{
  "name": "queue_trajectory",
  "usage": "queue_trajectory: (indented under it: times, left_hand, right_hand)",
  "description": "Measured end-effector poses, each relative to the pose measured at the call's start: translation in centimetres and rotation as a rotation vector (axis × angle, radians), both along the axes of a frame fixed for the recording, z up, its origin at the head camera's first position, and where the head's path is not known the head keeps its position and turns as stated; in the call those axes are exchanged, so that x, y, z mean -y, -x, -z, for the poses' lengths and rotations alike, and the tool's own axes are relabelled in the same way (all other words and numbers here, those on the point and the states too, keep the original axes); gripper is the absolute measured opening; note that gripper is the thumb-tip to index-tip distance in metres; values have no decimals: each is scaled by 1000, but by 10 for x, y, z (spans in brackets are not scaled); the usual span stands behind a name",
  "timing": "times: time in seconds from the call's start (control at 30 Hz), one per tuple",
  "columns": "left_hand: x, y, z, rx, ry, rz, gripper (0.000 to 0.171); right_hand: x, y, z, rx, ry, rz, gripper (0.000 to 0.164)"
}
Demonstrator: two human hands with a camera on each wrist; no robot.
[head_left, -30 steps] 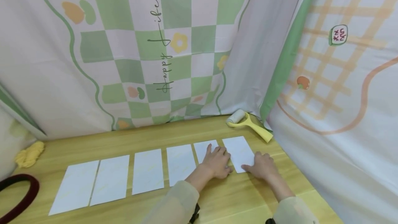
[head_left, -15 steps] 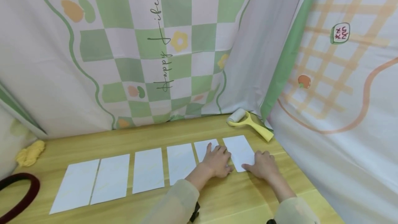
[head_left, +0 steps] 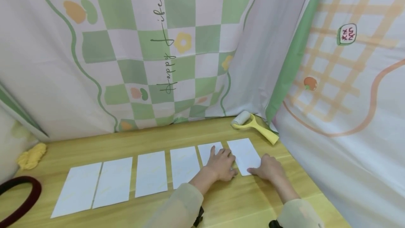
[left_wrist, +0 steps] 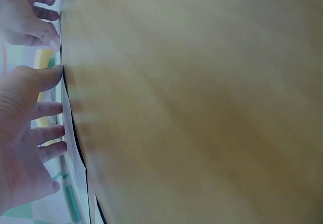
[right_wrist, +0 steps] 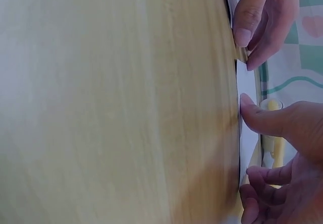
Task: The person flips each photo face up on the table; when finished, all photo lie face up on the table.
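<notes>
Several white paper cards lie flat in a row across the table. My left hand (head_left: 220, 164) rests over the card second from the right (head_left: 207, 150), hiding much of it. Its outer fingers reach the gap beside the rightmost card (head_left: 243, 154). In the left wrist view, the fingers (left_wrist: 49, 133) of that hand are fairly straight and spread. At the rightmost card's near right corner is my right hand (head_left: 269, 168). Its thumb lies on the card's near edge and its other fingers curl at the right edge, as the right wrist view shows with the same card (right_wrist: 247, 133).
Left of my hands lie more cards, such as the leftmost card (head_left: 76, 189). A yellow-handled roller (head_left: 254, 126) sits at the back right corner. A yellow cloth bundle (head_left: 31, 156) and a dark red ring (head_left: 31, 192) are at left. Patterned curtains (head_left: 177, 45) hang behind and right.
My right hand shifts very slightly, and its fingers are drawn in closer at the card's right edge. My left hand and the cards stay where they were.
</notes>
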State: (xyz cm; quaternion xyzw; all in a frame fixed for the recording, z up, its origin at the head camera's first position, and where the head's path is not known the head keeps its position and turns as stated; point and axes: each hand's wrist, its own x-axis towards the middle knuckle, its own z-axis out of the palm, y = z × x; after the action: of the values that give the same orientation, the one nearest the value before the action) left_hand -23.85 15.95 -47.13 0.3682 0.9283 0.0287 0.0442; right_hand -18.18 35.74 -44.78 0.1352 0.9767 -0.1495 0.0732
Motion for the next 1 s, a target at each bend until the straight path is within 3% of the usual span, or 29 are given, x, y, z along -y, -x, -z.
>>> queue_trajectory:
  times: [0.27,0.67,0.83,1.0]
  left_hand:
    - [-2,3,3,19,1,-5,56]
    - [-7,9,15,2,-2,-14,57]
    - [-6,7,13,7,0,-17,56]
    - [-4,4,7,14,-4,-16,54]
  right_hand:
    - [-2,5,2,19,-36,22,85]
    - [-2,3,-1,4,16,0,93]
    - [-5,2,1,6,26,-8,97]
    - [-10,-3,1,-22,91,-16,82]
